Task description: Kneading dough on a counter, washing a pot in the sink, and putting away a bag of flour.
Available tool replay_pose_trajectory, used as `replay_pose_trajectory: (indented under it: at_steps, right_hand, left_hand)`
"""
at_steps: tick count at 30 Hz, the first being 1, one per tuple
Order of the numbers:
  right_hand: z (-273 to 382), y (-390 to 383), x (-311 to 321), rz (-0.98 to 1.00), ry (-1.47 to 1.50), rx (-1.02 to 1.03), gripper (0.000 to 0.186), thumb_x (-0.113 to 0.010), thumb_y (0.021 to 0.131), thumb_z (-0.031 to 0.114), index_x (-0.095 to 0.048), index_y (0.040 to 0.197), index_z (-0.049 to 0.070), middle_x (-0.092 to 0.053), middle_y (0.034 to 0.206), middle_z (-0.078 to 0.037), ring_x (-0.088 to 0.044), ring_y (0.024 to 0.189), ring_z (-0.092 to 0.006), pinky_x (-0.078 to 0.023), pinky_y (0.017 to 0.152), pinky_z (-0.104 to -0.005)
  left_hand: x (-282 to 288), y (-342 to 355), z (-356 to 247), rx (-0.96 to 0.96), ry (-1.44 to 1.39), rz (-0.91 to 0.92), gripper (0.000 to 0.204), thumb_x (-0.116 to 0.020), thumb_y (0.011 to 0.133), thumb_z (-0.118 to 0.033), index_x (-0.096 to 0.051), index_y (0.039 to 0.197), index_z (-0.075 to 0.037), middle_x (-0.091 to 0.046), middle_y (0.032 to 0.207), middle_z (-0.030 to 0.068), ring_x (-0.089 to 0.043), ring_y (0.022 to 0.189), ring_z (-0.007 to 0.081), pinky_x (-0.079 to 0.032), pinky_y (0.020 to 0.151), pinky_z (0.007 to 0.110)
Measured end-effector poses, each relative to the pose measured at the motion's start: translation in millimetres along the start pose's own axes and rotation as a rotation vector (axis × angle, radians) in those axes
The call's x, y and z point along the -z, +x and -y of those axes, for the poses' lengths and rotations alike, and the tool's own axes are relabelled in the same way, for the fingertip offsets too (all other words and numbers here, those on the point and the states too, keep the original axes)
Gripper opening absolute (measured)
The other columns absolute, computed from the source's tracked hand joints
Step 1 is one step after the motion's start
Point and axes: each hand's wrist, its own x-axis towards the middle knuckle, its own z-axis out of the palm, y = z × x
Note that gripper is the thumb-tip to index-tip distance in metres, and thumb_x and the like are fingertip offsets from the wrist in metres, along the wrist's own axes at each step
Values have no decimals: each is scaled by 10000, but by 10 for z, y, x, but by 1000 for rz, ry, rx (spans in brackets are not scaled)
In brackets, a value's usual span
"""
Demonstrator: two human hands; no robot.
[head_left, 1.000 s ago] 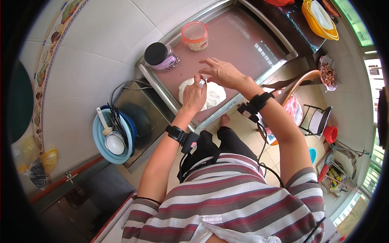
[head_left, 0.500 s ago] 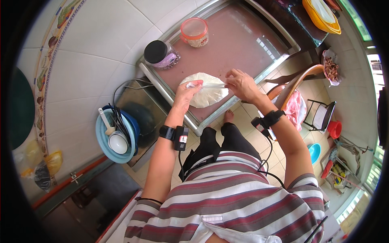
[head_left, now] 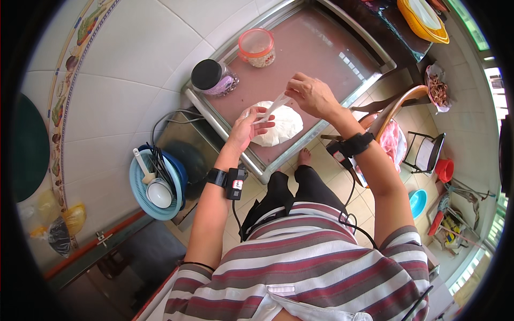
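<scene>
A clear plastic bag of white powder (head_left: 284, 128) rests on the brown tabletop (head_left: 321, 59) close to its near edge. My right hand (head_left: 313, 96) is closed on the twisted end of the bag's neck, holding it raised up and to the right of the bulging part. My left hand (head_left: 247, 128) is at the bag's left side with its fingers apart, beside the base of the neck and touching the plastic. Its fingertips partly cover the bag.
Farther back on the table stand a black-lidded jar (head_left: 214, 77) and a red-rimmed clear tub (head_left: 257, 48). A blue basket (head_left: 140, 191) with a white ladle sits at the left. A wooden chair (head_left: 399, 107) is right of the table.
My right hand has moved up and a little left, lifting the neck of the bag from level to slanted. My left fingers have loosened from their pinch and spread.
</scene>
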Motion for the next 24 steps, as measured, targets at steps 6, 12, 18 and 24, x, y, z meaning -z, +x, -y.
replay_pose_trajectory:
  at_steps: [6, 12, 18, 24]
  right_hand:
    - [-120, -706, -355, 227, 229, -175, 194, -546, 921, 243, -638, 963, 77, -587, 934, -106, -618, 844, -312, -491, 741, -399]
    - [-144, -347, -384, 123, 398, -147, 258, -535, 923, 269, -635, 1098, 108, -609, 1025, -121, -594, 951, -288, -479, 849, -386]
    - [-89, 285, -795, 276, 391, 100, 292, -519, 914, 291, -633, 1129, 130, -651, 1031, -151, -577, 1003, -316, -471, 883, -416]
    - [-98, 318, -890, 385, 349, 36, 298, -508, 915, 265, -636, 1140, 116, -675, 994, -145, -619, 919, -338, -485, 856, -424]
  left_hand:
    - [29, 82, 196, -87, -336, -163, 142, -665, 869, -43, -610, 996, -14, -663, 1013, 115, -641, 877, 169, -528, 798, 251]
    - [-96, -27, 116, -535, 859, -317, 264, -720, 782, -33, -570, 999, -37, -679, 908, 100, -667, 829, 212, -513, 729, 309]
    - [-53, 53, 144, -906, 1274, -264, 271, -680, 770, -18, -522, 986, -53, -620, 923, 108, -633, 854, 317, -515, 753, 388]
    - [41, 195, 183, -1103, 1522, -344, 223, -655, 746, -11, -533, 924, -70, -573, 961, 85, -624, 836, 283, -535, 697, 370]
